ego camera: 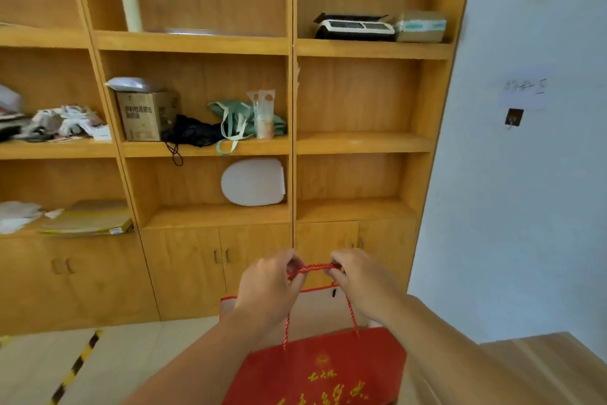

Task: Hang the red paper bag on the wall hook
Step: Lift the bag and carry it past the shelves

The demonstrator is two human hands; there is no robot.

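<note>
We held the red paper bag (325, 368) low in the centre of the view, in front of the shelving unit (292, 43), with both hands raised to its red rope handles (313, 268). Our left hand (267, 288) pinched the handles at their left end, its grip closed tightly on the rope; our right hand (359, 283) pinched them at their right end in the same closed grip. The rope ran taut and nearly level between the two hands, then dropped in two strands to the bag's near panel, which carried gold lettering. The bag's mouth stood open below the hands, showing its pale inner face. The wall hook (514, 117), a small dark square plate, sat on the pale wall (525, 207) to the right, well apart from the bag and higher than the hands, just under a paper note (525, 89) with handwriting too blurred to read. A wooden counter (538, 365) edged into the lower right corner, beside our right forearm.
</note>
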